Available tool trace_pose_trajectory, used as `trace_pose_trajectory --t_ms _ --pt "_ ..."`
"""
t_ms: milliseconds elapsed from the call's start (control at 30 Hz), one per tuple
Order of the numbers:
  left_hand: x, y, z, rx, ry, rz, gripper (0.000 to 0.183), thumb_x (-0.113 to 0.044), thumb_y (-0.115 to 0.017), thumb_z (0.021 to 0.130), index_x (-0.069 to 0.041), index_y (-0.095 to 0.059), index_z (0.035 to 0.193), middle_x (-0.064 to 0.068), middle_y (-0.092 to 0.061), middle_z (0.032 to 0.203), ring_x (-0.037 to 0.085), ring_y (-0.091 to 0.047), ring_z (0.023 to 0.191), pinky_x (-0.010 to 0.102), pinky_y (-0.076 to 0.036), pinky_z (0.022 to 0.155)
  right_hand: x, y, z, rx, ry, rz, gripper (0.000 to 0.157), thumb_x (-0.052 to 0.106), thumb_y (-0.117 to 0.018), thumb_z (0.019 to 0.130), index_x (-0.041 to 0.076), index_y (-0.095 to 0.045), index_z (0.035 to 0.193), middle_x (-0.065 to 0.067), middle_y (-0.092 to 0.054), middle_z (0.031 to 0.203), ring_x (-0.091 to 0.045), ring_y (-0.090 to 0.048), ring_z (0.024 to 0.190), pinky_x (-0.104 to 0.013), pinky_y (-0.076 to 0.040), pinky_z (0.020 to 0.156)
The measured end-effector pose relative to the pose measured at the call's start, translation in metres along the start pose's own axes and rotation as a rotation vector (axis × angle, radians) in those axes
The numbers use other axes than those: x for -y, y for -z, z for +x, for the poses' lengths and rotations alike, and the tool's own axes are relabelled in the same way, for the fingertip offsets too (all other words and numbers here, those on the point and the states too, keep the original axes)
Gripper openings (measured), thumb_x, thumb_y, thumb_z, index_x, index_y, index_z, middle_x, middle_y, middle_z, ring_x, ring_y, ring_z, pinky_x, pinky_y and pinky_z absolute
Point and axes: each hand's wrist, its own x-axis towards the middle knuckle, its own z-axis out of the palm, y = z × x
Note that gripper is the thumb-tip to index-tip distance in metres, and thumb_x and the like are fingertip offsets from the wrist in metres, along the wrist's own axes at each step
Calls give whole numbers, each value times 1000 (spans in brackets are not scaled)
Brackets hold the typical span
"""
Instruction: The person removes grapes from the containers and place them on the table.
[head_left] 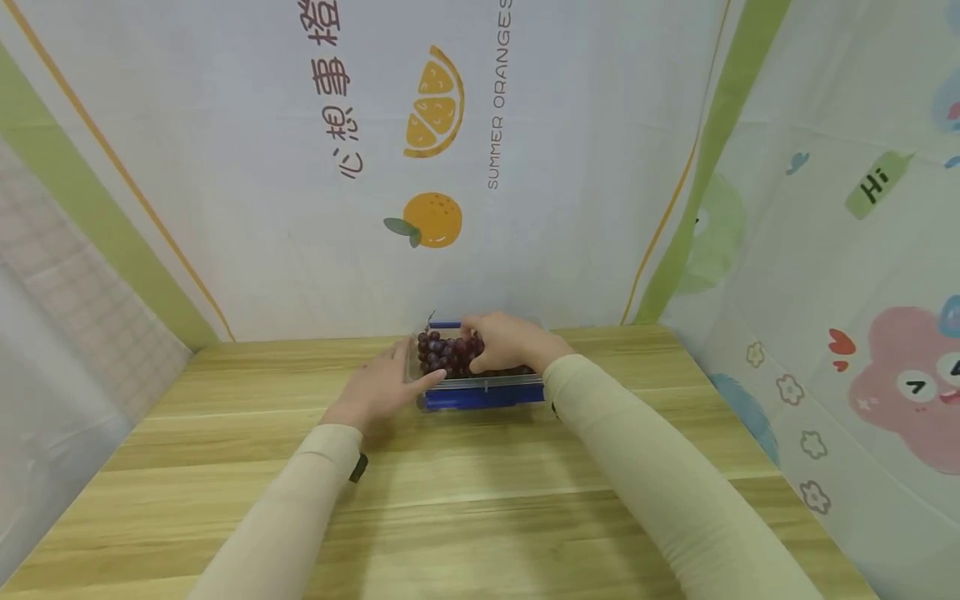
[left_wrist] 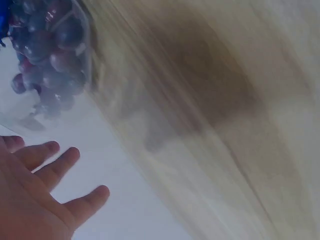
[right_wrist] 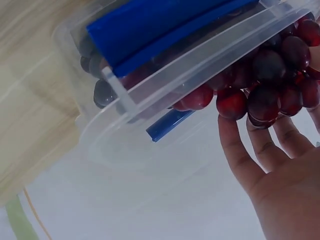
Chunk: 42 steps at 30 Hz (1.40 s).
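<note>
My right hand (head_left: 513,343) reaches into a clear plastic box (head_left: 486,383) from above and grips a bunch of dark red grapes (head_left: 442,354), its fingers curled against the fruit. The grapes sit in the box, heaped toward its left end in the head view, with a thin stem (head_left: 431,317) poking up at the back; I cannot tell whether the part I hold is lifted at all.

My left hand (head_left: 384,385) is at the box's left end, fingers extended and spread, the thumb reaching toward the near corner. It holds nothing, and I cannot tell whether it touches the wall.

The box stands on the wood-grained desk (head_left: 450,500), near the far edge. A wide blue clip (head_left: 483,397) runs along its near side, and a second blue strip (head_left: 446,325) shows at the back.

Behind the desk hangs a white cloth (head_left: 360,267) printed with an orange (head_left: 432,220); another cloth at the right shows a pink figure (head_left: 911,387). Pale sleeves cover both my arms.
</note>
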Motion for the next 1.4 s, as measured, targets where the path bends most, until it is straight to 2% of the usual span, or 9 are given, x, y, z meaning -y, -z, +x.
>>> trace_pose_trajectory --t_ms 233,400,533,667,800,933,1133,1400 --pt "7 -2 6 6 -12 -21 119 -97 -30 71 -24 -1 160 14 -28 161 41 -41 139 63 -37 106 3 0 0 49 5 23 45 35 -69 88 24 -51 128 3 -61 110 -17 -58 93 -36 -50 79" --pt "3 -1 8 27 9 5 128 -99 -29 67 -16 -3 160 14 -22 163 41 -32 145 63 -31 111 4 -2 0 123 -34 35 56 42 -63 91 26 -47 142 -2 -61 129 -21 -59 112 -44 -50 95" --pt "0 -1 9 38 3 48 129 -99 -28 68 -11 -2 159 16 -20 163 41 -28 147 64 -26 113 2 -2 0 156 -64 55 63 43 -64 89 29 -43 147 -5 -58 136 -23 -58 118 -48 -49 98" --pt "-3 0 10 32 -3 92 131 -100 -24 67 -8 -3 159 17 -22 162 40 -29 146 68 -22 112 -1 -1 0 126 -61 65 60 36 -66 88 29 -47 144 -3 -60 131 -19 -58 107 -43 -50 93" --pt "-3 -1 11 41 0 129 132 -101 -19 66 -8 -2 159 18 -23 162 40 -30 146 70 -20 112 -3 -3 1 109 -58 79 58 31 -68 87 27 -49 142 -1 -64 117 -18 -58 94 -39 -50 81" --pt "-2 -2 12 46 3 135 131 -101 -18 67 -9 -2 159 18 -24 162 41 -30 146 70 -20 112 -3 -6 2 90 -52 70 57 28 -70 85 26 -51 139 1 -64 107 -17 -58 89 -36 -50 75" --pt "-2 -2 12 52 0 143 131 -101 -17 67 -8 -2 159 18 -23 161 42 -32 144 70 -23 111 -6 -8 3 36 -24 47 54 25 -74 85 24 -54 134 3 -64 109 -15 -59 91 -34 -52 79" --pt "-3 -3 12 48 5 164 131 -101 -15 66 -9 -2 159 17 -25 161 40 -34 144 68 -24 111 -10 -6 4 6 -21 33 52 28 -73 84 23 -53 132 2 -64 111 -14 -61 88 -33 -53 76"
